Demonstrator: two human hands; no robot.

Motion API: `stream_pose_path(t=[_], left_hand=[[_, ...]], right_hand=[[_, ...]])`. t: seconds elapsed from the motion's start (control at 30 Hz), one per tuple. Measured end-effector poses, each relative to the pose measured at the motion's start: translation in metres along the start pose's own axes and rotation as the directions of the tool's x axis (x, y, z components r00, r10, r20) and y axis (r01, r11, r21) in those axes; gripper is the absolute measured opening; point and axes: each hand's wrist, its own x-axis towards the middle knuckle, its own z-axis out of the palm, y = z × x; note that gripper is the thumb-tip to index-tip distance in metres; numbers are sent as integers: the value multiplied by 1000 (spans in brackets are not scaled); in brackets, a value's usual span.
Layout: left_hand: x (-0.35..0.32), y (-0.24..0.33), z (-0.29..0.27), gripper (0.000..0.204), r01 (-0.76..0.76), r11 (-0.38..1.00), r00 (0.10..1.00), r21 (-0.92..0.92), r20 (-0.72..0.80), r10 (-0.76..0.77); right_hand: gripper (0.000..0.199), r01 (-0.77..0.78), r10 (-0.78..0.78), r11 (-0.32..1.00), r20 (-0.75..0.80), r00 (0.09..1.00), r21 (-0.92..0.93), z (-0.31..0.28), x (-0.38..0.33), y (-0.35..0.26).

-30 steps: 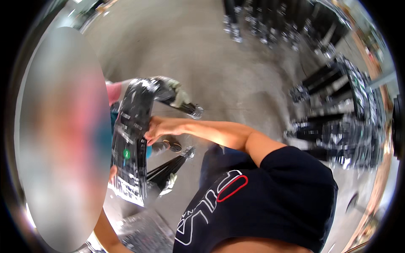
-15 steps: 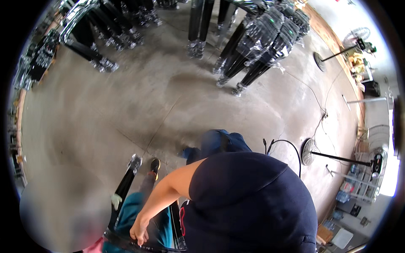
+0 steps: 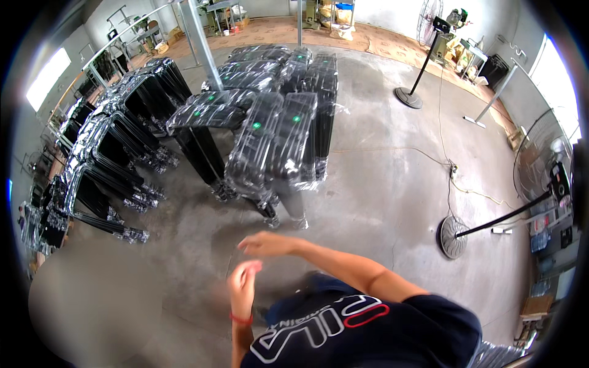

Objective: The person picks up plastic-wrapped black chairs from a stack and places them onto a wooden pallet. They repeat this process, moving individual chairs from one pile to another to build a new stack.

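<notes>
My right hand (image 3: pixel 268 244) reaches out flat over the concrete floor, fingers stretched, holding nothing. My left hand (image 3: pixel 244 281), with a red band at the wrist, is raised just below it, loosely curled and empty. Nearest ahead stands a tight cluster of black suitcases wrapped in clear plastic (image 3: pixel 276 138), upright on their wheels; its closest case is a short way beyond my right fingertips, not touched. My dark shirt with a printed chest fills the lower edge.
More wrapped black suitcases stand in rows at the left (image 3: pixel 116 162). A fan on a round base (image 3: pixel 455 236) is at the right, another stand (image 3: pixel 410 97) farther back. A cable (image 3: pixel 429 156) runs across the floor. Metal rails and poles (image 3: pixel 199 43) rise behind.
A second ago my right hand held a plastic-wrapped suitcase close by. The view has since swung round, and both hands are now free, with the suitcases standing farther ahead.
</notes>
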Motion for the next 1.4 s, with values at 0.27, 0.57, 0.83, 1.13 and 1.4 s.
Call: stream_pose_path(t=[0.27, 0.57, 0.83, 1.13, 1.4], left_hand=[[198, 23, 224, 15, -33, 999, 825, 18, 566, 17], [417, -35, 410, 28, 529, 639, 803, -558, 573, -164], [556, -53, 502, 42, 392, -284, 865, -875, 456, -212], [627, -24, 545, 72, -127, -380, 913, -916, 42, -406], [670, -34, 567, 32, -762, 113, 443, -638, -640, -627]], right_hand=[[26, 10, 310, 881, -593, 743, 473, -242, -112, 17], [25, 54, 406, 844, -701, 586, 534, -517, -108, 101], [42, 154, 475, 789, -749, 462, 595, -717, -23, 156], [70, -170, 794, 306, -153, 588, 937, -839, 91, 266], [26, -233, 556, 95, 143, 819, 968, -871, 133, 302]])
